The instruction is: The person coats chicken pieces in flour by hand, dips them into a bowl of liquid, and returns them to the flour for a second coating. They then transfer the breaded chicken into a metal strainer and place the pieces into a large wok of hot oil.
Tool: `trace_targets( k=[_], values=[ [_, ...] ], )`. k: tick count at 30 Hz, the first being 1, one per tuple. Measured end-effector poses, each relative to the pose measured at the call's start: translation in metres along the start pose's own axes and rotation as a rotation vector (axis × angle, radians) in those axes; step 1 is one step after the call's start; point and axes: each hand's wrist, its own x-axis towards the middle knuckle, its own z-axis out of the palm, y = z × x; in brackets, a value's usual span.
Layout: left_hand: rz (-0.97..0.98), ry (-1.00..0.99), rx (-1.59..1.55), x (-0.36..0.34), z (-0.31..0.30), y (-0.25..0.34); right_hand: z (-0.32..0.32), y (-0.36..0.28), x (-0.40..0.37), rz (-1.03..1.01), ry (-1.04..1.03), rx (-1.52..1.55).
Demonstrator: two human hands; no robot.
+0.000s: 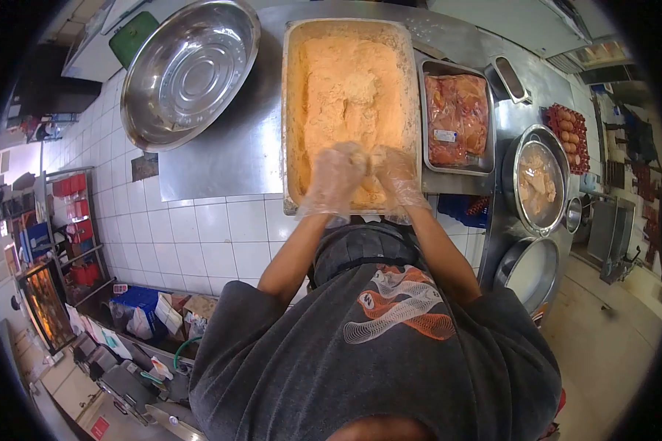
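A large rectangular tub (289,110) holds orange-tinted breading flour (331,81), heaped and furrowed, with a paler lump (359,88) toward its middle. My left hand (337,176) and my right hand (397,173), both in clear plastic gloves, are side by side over the near end of the tub. Their fingers are curled inward and dusted with flour. Motion blurs them. A pale, flour-covered bit shows at the left fingers, but I cannot make out what either hand grips.
Left of the tub stands a wide steel basin (143,110). To the right are a tray (457,171) of packed raw meat (456,117), a bowl (518,158) with pale pieces in liquid, a pot (504,272) of whitish liquid and egg trays (566,132).
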Motion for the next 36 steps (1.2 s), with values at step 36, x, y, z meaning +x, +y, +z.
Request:
trace_targets(
  k=[36],
  values=[
    [0.476,-0.527,-0.526,0.162,0.342,0.523,-0.401,0.437,-0.113,0.432,0.131,0.114]
  ],
)
